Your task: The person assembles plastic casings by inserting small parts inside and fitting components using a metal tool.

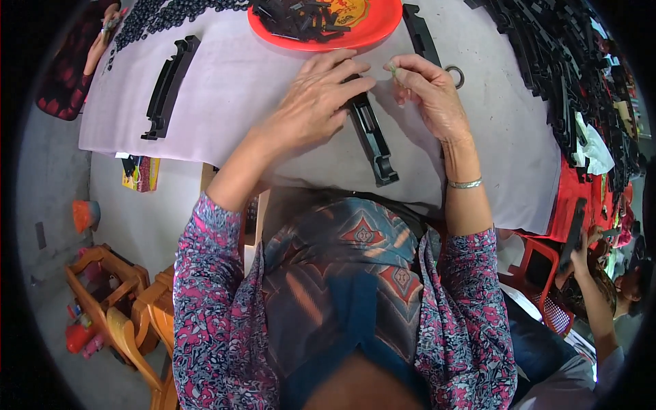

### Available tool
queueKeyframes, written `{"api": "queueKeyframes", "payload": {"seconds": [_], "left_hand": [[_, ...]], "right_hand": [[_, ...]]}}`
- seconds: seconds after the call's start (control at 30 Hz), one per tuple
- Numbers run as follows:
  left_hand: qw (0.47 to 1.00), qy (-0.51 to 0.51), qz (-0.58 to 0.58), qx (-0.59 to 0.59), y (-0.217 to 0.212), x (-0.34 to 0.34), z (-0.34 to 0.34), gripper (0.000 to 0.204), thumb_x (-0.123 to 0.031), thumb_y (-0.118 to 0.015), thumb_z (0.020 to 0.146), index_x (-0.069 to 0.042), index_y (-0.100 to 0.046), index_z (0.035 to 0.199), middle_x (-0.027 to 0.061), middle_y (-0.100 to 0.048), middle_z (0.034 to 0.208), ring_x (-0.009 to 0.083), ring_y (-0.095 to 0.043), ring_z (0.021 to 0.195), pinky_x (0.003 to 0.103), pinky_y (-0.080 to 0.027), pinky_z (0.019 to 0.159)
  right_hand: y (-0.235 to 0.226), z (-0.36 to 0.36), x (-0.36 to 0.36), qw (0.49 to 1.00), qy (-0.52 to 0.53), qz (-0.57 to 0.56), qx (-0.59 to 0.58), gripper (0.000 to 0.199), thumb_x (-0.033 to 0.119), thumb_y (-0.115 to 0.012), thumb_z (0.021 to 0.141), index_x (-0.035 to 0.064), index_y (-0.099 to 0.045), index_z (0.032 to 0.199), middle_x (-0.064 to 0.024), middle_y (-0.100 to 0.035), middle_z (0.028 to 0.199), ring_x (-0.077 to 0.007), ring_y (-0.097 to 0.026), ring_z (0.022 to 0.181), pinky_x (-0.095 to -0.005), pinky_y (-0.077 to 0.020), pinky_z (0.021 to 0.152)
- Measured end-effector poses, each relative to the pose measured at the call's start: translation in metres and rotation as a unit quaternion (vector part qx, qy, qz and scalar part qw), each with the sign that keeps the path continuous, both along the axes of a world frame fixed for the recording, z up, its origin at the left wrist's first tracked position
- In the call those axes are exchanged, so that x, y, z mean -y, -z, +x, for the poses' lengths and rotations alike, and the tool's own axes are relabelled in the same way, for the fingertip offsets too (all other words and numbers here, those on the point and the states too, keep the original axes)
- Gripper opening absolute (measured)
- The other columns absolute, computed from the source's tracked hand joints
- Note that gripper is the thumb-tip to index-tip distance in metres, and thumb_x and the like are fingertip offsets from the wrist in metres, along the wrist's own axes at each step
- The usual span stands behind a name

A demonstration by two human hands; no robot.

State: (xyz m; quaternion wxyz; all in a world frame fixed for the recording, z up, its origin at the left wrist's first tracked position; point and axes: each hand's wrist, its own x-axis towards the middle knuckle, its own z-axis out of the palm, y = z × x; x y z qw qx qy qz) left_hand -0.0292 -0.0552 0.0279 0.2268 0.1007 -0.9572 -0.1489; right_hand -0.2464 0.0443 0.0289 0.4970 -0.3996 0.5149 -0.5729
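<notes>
A long black plastic part (372,133) lies on the cloth in front of me, slanting toward my body. It has an open slot along its middle and a notched near end. Over its far end curves my left hand (307,96), with fingers wrapped across it and hiding that end. To the right, just off the part, my right hand (430,92) is closed in a pinch. A tiny pale greenish thing shows at its fingertips, too small to name.
Beyond my hands stands a red plate (369,37) holding small black pieces. Similar parts lie at the left (171,89) and far right (421,37), near a dark ring (456,76). Black beads (154,24) spread far left; black parts (540,61) pile right. Other people sit at both sides.
</notes>
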Motion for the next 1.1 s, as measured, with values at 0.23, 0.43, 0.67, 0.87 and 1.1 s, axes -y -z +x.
{"api": "queueKeyframes", "payload": {"seconds": [0.23, 0.43, 0.67, 0.87, 1.1], "left_hand": [[0.999, 0.026, 0.022, 0.041, -0.008, 0.014, 0.001, 0.030, -0.009, -0.070, 0.073, -0.005, -0.066, 0.103, 0.0078, -0.055, 0.092, 0.0277, -0.056, 0.104, 0.051, -0.031, 0.110], [0.991, -0.013, 0.122, 0.061, -0.013, -0.015, 0.023, 0.030, -0.015, -0.074, 0.075, -0.002, -0.066, 0.101, 0.0122, -0.055, 0.088, 0.0326, -0.058, 0.087, 0.045, -0.047, 0.084], [0.986, -0.010, 0.166, 0.021, -0.004, -0.036, 0.021, 0.033, -0.017, -0.076, 0.074, 0.000, -0.066, 0.101, 0.0131, -0.055, 0.088, 0.0337, -0.056, 0.082, 0.043, -0.046, 0.072], [0.982, -0.020, 0.185, 0.007, -0.005, -0.039, 0.020, 0.032, -0.016, -0.075, 0.075, 0.001, -0.065, 0.101, 0.0135, -0.054, 0.087, 0.0338, -0.056, 0.081, 0.043, -0.046, 0.072], [0.981, -0.029, 0.191, -0.003, -0.003, -0.042, 0.019, 0.034, -0.016, -0.075, 0.076, 0.001, -0.064, 0.103, 0.0140, -0.055, 0.090, 0.0348, -0.056, 0.083, 0.043, -0.046, 0.074]], "right_hand": [[-0.010, 0.002, -0.004, 0.999, 0.028, 0.004, -0.035, 0.018, 0.006, -0.065, 0.092, 0.0003, -0.068, 0.109, -0.0002, -0.064, 0.088, -0.0071, -0.058, 0.078, -0.0240, -0.0488, 0.068], [-0.025, 0.004, -0.022, 0.981, 0.022, -0.022, -0.190, 0.013, 0.001, -0.068, 0.089, 0.0010, -0.069, 0.102, 0.0004, -0.065, 0.092, -0.0071, -0.058, 0.080, -0.0226, -0.0476, 0.071], [-0.041, 0.024, -0.047, 0.919, -0.072, -0.050, -0.385, 0.014, -0.001, -0.068, 0.082, 0.0004, -0.069, 0.096, -0.0067, -0.064, 0.080, -0.0148, -0.061, 0.071, -0.0281, -0.0471, 0.065], [-0.038, 0.043, -0.056, 0.884, -0.038, -0.052, -0.464, 0.013, -0.001, -0.065, 0.081, -0.0002, -0.067, 0.094, -0.0141, -0.060, 0.084, -0.0321, -0.062, 0.074, -0.0390, -0.0487, 0.066], [-0.027, 0.057, -0.055, 0.859, -0.017, -0.101, -0.502, 0.018, -0.004, -0.062, 0.081, 0.0007, -0.065, 0.099, -0.0161, -0.061, 0.092, -0.0377, -0.063, 0.078, -0.0427, -0.0514, 0.068]]}}
